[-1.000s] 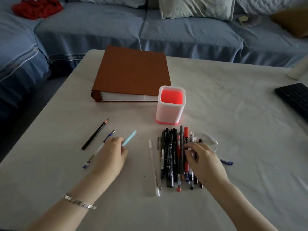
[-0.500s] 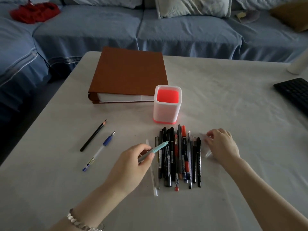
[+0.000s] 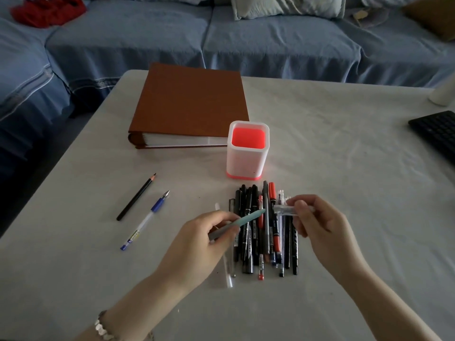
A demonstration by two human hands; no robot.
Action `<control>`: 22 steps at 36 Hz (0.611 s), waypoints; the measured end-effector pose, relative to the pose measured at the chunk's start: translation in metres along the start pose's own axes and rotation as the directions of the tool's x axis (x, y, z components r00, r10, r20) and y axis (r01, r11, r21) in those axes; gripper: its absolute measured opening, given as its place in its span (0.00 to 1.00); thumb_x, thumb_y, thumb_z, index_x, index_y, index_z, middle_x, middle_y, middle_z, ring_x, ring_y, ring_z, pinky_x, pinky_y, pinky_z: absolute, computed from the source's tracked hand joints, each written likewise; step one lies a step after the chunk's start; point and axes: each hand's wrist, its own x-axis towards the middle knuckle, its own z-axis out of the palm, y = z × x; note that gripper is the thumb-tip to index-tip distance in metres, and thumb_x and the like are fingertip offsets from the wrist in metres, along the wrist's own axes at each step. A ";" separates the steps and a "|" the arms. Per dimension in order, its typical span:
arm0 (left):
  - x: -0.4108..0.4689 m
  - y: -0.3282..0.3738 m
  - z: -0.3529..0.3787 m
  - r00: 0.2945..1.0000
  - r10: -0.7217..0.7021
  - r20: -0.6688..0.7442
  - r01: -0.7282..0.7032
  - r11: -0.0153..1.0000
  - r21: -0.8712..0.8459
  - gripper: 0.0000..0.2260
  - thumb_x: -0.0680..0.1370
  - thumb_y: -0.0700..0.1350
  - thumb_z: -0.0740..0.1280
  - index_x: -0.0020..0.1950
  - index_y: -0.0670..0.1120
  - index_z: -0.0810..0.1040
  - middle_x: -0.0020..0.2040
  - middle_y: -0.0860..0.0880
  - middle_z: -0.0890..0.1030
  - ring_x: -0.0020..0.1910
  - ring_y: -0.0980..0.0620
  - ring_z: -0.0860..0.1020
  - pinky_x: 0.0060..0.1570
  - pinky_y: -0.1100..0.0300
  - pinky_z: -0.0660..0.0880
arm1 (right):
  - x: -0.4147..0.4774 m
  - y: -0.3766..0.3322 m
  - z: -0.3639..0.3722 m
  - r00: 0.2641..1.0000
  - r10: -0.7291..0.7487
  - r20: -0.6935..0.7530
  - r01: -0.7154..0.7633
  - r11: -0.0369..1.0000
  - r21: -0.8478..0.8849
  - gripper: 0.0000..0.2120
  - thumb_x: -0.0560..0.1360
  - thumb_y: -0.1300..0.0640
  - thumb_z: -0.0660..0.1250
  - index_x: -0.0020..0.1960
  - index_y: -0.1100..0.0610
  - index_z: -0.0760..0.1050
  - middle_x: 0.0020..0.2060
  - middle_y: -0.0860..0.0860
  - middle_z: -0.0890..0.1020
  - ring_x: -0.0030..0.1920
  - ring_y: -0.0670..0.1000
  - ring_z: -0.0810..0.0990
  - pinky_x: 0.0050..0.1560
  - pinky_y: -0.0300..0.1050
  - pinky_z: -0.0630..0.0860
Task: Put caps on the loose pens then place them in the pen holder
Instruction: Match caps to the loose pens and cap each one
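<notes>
PEN AND CAP, INCHES FROM MEETING: Just in front of the pen holder [image 3: 247, 156], I have my left hand [image 3: 197, 244] gripping a teal pen [image 3: 242, 221]. Its fingers [image 3: 216, 217] and thumb are curled round the lower barrel, and the tapered tip is aimed right. My right hand [image 3: 317, 230] pinches a clear cap [image 3: 285, 209] in its fingertips [image 3: 301, 207], level with that tip; the two are close but not touching.

Both are held above a pile of pens [image 3: 251, 242], black, red and clear. They lie side by side on the counter [image 3: 344, 168] on the near side of the holder, their far ends just short of its red base. The holder stands upright, white-walled and red inside.

To the holder's front left, well apart from the pile, lie a blue pen [image 3: 145, 219] with its metal tip bare and a black pencil [image 3: 136, 196]. A closed brown binder [image 3: 192, 104] lies behind and left of the holder; whether they touch I cannot tell. A black keyboard [image 3: 435, 134] sits far to the holder's right. A blue sofa [image 3: 270, 45] runs behind.
</notes>
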 end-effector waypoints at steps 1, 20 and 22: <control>-0.001 0.001 0.000 1.000 0.000 0.005 0.000 1.000 -0.004 0.12 0.74 0.44 0.67 0.42 0.63 0.74 0.37 0.68 0.78 0.36 0.65 0.75 0.35 0.75 0.68 | 0.000 -0.001 0.000 1.000 0.001 0.001 -0.001 1.000 0.006 0.10 0.77 0.62 0.57 0.41 0.53 0.75 0.23 0.47 0.69 0.27 0.48 0.63 0.26 0.35 0.61; -0.005 0.014 0.000 0.995 0.094 0.016 -0.095 0.994 0.050 0.07 0.69 0.47 0.72 0.39 0.61 0.79 0.40 0.58 0.80 0.34 0.57 0.77 0.32 0.67 0.71 | -0.015 -0.013 0.011 0.944 0.072 0.321 -0.039 0.994 -0.106 0.09 0.76 0.58 0.60 0.42 0.48 0.75 0.25 0.46 0.72 0.26 0.42 0.66 0.27 0.33 0.64; -0.005 0.013 0.001 0.997 0.080 0.012 -0.081 0.996 0.033 0.07 0.69 0.47 0.72 0.39 0.61 0.79 0.40 0.56 0.80 0.35 0.55 0.78 0.35 0.64 0.72 | -0.017 -0.015 0.014 0.949 0.064 0.308 -0.039 0.996 -0.086 0.08 0.76 0.60 0.60 0.42 0.50 0.75 0.25 0.46 0.71 0.24 0.41 0.65 0.25 0.31 0.62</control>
